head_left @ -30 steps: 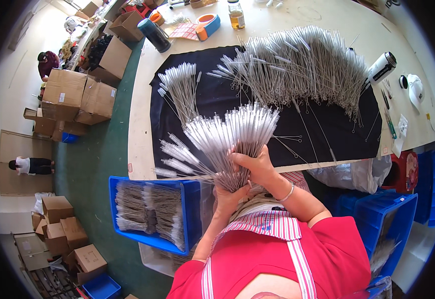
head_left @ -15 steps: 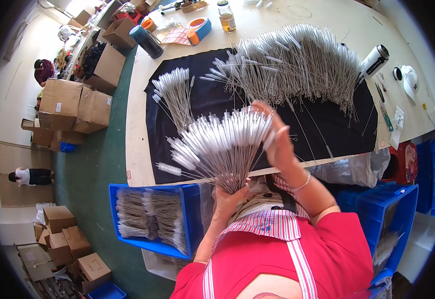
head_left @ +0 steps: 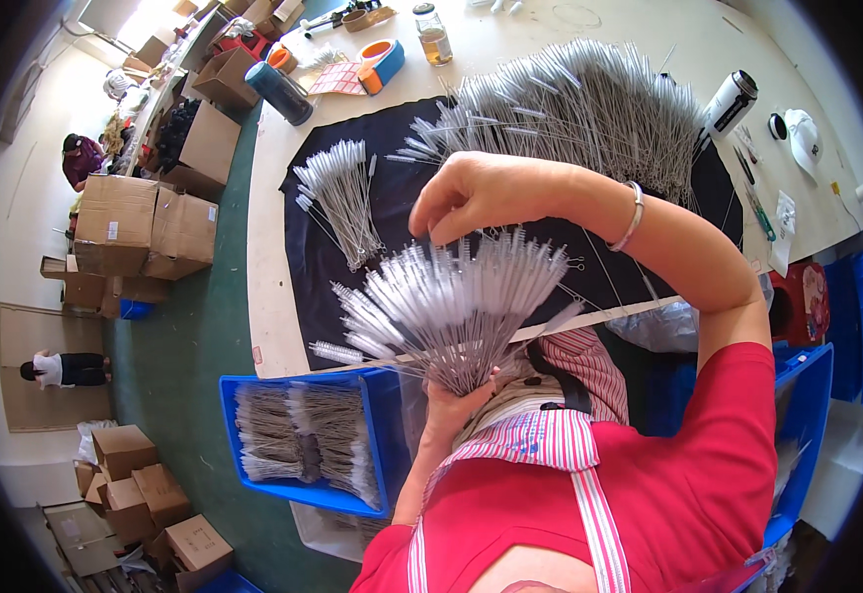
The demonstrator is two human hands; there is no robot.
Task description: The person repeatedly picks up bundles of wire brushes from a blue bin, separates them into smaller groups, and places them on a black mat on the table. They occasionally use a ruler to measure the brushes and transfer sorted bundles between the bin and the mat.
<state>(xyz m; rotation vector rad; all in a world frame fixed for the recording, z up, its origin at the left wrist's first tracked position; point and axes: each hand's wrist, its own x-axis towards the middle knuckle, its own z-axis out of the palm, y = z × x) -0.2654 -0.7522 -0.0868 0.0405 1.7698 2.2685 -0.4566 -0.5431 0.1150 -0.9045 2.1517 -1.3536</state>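
A thick fanned bundle of wire-handled tube brushes (head_left: 471, 296) with white bristles is in my left hand (head_left: 448, 410), whose fingers wrap round the thin wire ends low down. My right hand (head_left: 471, 195) arches over the bundle, fingers bent and pinched together at the bristle tips. Whether a single brush is between those fingers I cannot make out. Beyond, a large heap of similar brushes (head_left: 579, 119) lies on a black cloth (head_left: 305, 287). A smaller bunch of brushes (head_left: 340, 193) rests on the cloth at the left.
A blue crate (head_left: 384, 425) with stacked brushes stands below the table edge at left. On the table (head_left: 265, 247) are a dark bottle (head_left: 278, 91), tape roll (head_left: 382, 65), glass jar (head_left: 433, 40), white flask (head_left: 730, 104) and white cap (head_left: 804, 136). Two people are at the far left.
My right hand has swung from the bundle's right side up and left over its bristle tips, its fingers now pinched. The bundle has fanned out wider to the right.
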